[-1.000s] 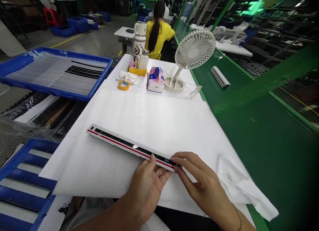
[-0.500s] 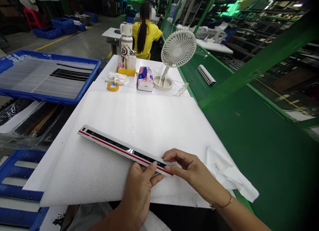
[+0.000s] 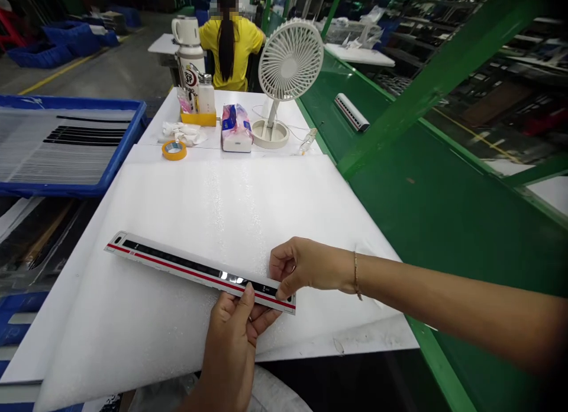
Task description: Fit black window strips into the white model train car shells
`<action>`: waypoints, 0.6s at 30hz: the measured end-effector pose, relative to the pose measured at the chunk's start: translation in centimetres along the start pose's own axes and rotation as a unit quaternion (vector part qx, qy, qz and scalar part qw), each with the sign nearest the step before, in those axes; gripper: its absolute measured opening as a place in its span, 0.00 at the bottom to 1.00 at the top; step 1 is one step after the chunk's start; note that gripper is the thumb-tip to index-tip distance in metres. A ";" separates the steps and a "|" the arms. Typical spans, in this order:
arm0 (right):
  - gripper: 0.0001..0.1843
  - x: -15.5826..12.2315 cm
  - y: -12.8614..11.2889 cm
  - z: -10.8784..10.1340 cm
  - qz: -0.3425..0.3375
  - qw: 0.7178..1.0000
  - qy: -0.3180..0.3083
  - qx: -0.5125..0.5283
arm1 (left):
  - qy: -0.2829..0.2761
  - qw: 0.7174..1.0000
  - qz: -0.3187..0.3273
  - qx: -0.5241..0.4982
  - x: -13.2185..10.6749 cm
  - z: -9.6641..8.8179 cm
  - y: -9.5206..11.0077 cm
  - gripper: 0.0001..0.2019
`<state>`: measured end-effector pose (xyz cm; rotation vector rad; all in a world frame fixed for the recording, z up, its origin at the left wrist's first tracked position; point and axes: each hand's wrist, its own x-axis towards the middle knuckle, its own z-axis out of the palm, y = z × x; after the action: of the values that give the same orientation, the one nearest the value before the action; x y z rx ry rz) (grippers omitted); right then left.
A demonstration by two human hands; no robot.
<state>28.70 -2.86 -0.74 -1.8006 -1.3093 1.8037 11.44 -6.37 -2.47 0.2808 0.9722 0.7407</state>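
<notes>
At the far left, a blue tray [image 3: 71,190] holds a dense bed of thin pale strips, with a few black ones among them, and a blue crate [image 3: 18,299] shows below it, cut off by the frame. Farther along, a roll of yellow tape [image 3: 174,150] and some crumpled tissue [image 3: 181,132] lie at the far end of the white bench [image 3: 146,134], beside a flask [image 3: 190,63]. Beyond the bench, a co-worker in a yellow shirt [image 3: 231,51] sits with their back turned.

Across the foam sheet [image 3: 177,216] lies a long white train shell [image 3: 186,269] with a red stripe and dark windows, set at a slant. The left hand [image 3: 231,335] grips its near end narrowly, thumb on top and fingers beneath. The right hand [image 3: 310,267] pinches the same end from the other side, its fingertips [image 3: 281,290] on the face. Whether the shell is lifted off the foam I can't tell.

So far, just this one shell is in hand. A second shell [image 3: 351,111] lies apart on the green bench [image 3: 421,234], past a tissue box [image 3: 236,128] and a white fan [image 3: 289,60]. Plenty of open foam stretches beyond the shell, while its far end sits nearer the left edge.
</notes>
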 end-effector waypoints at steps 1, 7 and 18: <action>0.12 0.1 0.0 -0.1 0.001 1.000 -0.002 -0.004 | 0.004 1.000 -0.002 -0.001 0.1 0.0 0.0 0.09; 0.09 -0.5 -0.2 0.0 -0.005 1.000 0.006 -0.022 | 0.022 0.999 -0.015 -0.020 0.4 0.2 -0.3 0.15; 0.09 -2.3 -0.1 1.0 -0.049 0.998 0.023 -0.011 | 0.029 0.998 -0.059 0.004 0.3 0.7 1.5 0.08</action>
<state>28.17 -4.94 0.64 -1.7448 -1.3799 1.6940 11.47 -5.01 -1.52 0.2080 1.0369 0.6409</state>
